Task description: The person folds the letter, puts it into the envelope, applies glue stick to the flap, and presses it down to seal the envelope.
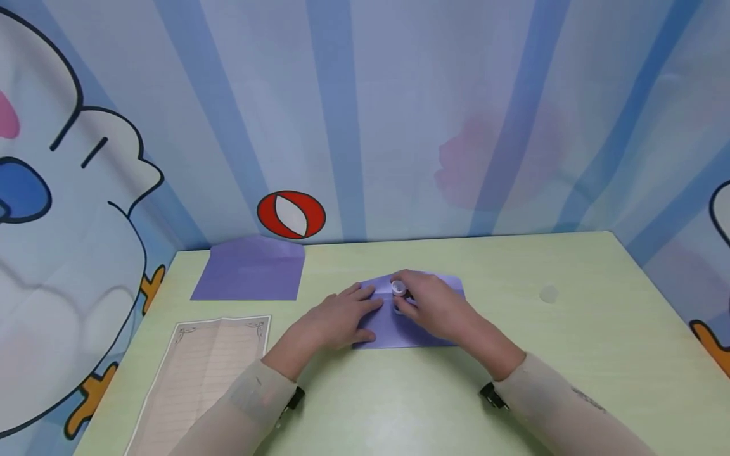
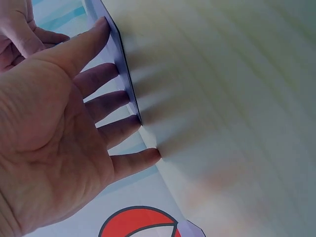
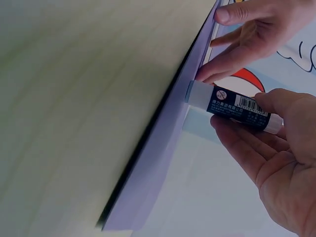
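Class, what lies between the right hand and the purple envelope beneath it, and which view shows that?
A glue stick, held in the right hand, its far end at the purple envelope; the right wrist view shows it.

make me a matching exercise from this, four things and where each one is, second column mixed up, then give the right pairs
Things
1. glue stick
2. lined paper
3. left hand
4. pale disc

Places
A. on the table, to the right of both hands
B. resting on purple paper
C. between the thumb and fingers of the right hand
D. on the near left part of the table

Right pairs: 1-C, 2-D, 3-B, 4-A
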A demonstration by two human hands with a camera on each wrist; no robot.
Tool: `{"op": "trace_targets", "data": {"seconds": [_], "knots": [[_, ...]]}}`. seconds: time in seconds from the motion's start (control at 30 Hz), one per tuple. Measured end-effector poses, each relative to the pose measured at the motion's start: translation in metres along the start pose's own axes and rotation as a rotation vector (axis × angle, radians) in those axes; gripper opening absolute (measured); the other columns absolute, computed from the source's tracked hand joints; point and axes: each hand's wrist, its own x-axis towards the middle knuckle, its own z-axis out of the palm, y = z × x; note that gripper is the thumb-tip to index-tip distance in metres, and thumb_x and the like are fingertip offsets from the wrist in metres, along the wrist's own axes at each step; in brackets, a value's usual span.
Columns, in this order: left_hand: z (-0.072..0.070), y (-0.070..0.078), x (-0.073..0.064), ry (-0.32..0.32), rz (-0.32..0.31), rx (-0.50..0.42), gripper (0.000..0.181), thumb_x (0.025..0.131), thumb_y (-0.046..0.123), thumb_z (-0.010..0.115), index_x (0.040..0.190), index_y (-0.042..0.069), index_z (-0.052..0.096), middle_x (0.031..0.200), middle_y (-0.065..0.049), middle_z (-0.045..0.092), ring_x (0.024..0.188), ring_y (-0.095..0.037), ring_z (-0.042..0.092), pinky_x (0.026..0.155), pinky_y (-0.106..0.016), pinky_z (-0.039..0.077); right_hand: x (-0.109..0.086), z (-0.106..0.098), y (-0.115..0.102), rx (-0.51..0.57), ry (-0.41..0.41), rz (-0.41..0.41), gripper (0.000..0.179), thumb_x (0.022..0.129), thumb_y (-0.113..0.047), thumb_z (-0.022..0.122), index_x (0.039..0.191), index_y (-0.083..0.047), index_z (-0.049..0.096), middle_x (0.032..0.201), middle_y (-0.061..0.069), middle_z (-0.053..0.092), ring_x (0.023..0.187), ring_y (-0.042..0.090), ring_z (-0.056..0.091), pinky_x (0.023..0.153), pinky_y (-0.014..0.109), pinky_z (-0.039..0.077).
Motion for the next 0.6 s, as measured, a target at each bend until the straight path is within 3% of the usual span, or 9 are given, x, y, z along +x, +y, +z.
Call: {"op": "trace_targets", "data": {"seconds": [0.6], "knots": [[0.0012,-0.0012,0.0023,0.012,0.012,-0.019,0.067,0.101,0.038,0.074,0.159,0.013,0.051,0.171,-0.013,0.033,0.158,-0.039,0.026,0.118,-0.063,0.036,-0.0001,-0.0051,-0.0006,-0.056,-0.012,0.007,0.038,0.101,-0.012,0.073,0.136,0.002,0.063,0.125,0.015,0.072,0.105,0.025,0.073,0.088,0.042,0.060]]}}
